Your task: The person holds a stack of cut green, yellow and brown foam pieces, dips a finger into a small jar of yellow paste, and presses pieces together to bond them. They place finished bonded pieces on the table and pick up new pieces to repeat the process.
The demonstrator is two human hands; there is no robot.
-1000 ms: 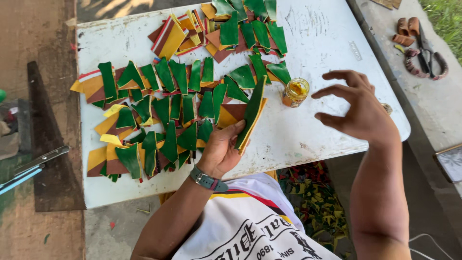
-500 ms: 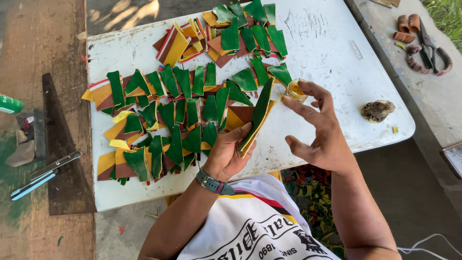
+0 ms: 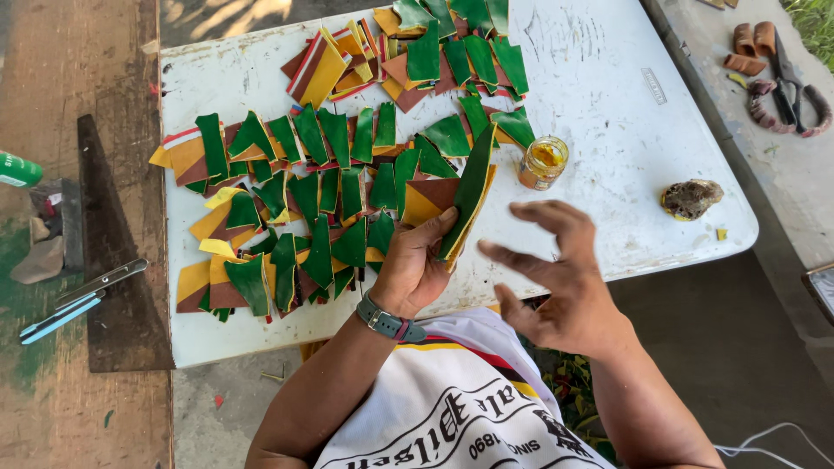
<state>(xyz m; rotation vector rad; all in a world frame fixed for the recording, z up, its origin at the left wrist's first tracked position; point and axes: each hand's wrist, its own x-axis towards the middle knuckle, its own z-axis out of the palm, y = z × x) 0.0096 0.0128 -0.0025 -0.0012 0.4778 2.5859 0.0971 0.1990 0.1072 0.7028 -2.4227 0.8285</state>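
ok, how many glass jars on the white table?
1. The small glass jar with yellow contents stands on the white table, right of the green and yellow pieces, just beyond the open right hand. Another could lie hidden under the pieces.

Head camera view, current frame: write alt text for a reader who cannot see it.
The person's left hand holds a small stack of green, yellow and brown cut pieces over a white table, while the right hand hovers open beside it. Many similar pieces cover the table, with a small glass jar nearby.
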